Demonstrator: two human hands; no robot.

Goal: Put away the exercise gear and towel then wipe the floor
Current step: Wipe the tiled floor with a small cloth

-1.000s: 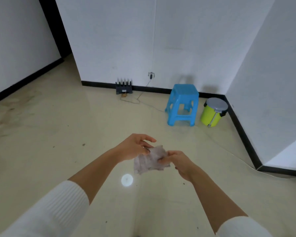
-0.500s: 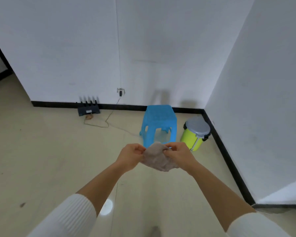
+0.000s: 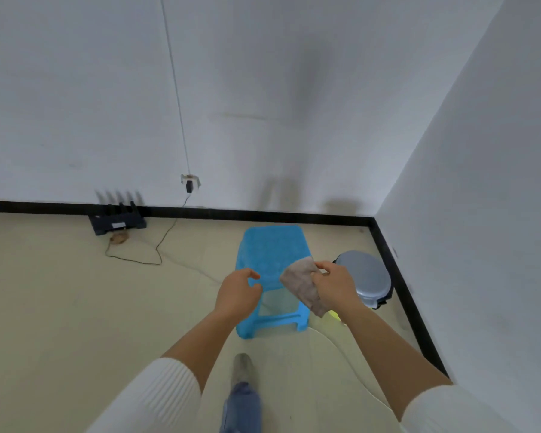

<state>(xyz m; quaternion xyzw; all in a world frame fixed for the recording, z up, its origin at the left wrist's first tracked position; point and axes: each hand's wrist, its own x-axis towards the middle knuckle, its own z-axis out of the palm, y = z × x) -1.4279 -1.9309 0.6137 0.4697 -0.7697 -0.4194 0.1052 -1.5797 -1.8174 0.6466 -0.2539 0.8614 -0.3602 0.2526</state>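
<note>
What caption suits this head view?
Right hand holds a crumpled cloth above a blue stool beside a lidded bin.

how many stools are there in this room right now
1: a blue plastic stool on the floor near the corner, beside the grey-lidded bin. Others could be outside the view.

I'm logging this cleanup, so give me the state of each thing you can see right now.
Crumpled grey-brown cloth: held in the right hand, off the floor.
Left hand: empty, fingers loosely curled.
Blue plastic stool: upright, seat bare.
Yellow-green bin with grey lid: lid closed.
Black charger: plugged into the wall socket.
</note>
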